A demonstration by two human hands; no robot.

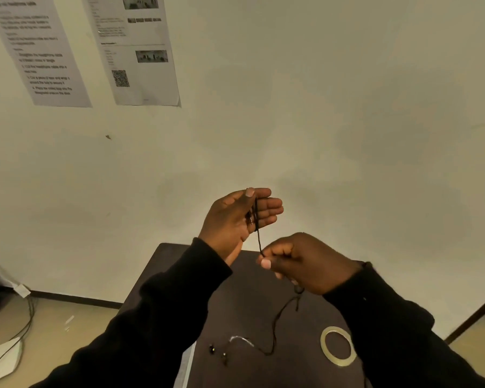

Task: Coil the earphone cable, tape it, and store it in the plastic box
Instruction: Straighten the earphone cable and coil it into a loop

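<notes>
The black earphone cable [275,326] runs from my raised left hand [235,219], down through my right hand [305,261], and onto the dark table [258,371]. Turns of the cable lie across my left fingers, pinned by the thumb. My right hand pinches the cable a little below and to the right of the left hand. The two earbuds [217,352] rest on the table near its left edge. A roll of clear tape [338,345] lies flat on the table under my right forearm. The plastic box is not in view.
The table stands against a pale wall [347,121] with two printed sheets [140,51] taped up at the upper left. On the floor to the left lie cables [25,326] and a white object [0,362].
</notes>
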